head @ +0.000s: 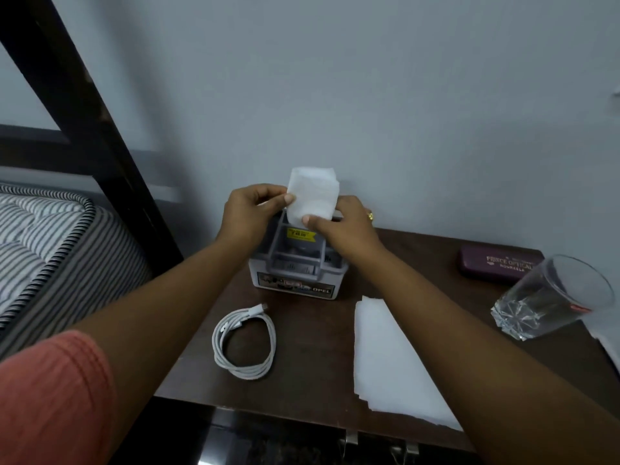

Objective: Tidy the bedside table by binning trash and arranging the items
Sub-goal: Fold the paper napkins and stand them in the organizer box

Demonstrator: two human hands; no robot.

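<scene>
Tissue (313,196), soft, white and folded roughly square, stands upright between our hands above the grey plastic organizer box (295,266) at the far edge of the dark wooden table (312,347). Our left hand (250,213) pinches its left edge; our right hand (339,226) pinches its lower edge. Near us lie a coiled white cable (245,340) and a flat paper sheet (385,357); bare wood separates them.

A folded white tissue (313,193) stands upright just above the grey organiser box (295,263), which sits at the back of the counter (312,333). In front of the box lie a coiled white cable (245,344) and a flat white paper sheet (385,360); right of it, a maroon spectacle case (496,266) and a clear glass (550,297).
</scene>
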